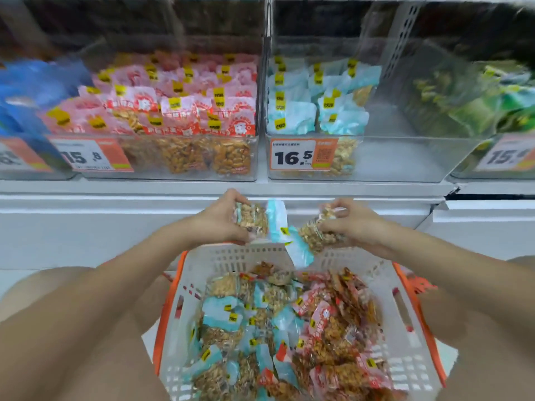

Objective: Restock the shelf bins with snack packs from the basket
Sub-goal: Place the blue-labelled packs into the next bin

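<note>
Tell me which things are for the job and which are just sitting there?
For the job:
left hand and right hand, each holding a blue snack pack
basket
blue-pack bin
pink-pack bin

Just there:
green packs
price tags

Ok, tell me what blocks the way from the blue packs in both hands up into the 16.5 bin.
Nothing visible does. The left hand and right hand hold blue packs below the open-topped 16.5 bin, whose right half is bare.
</note>
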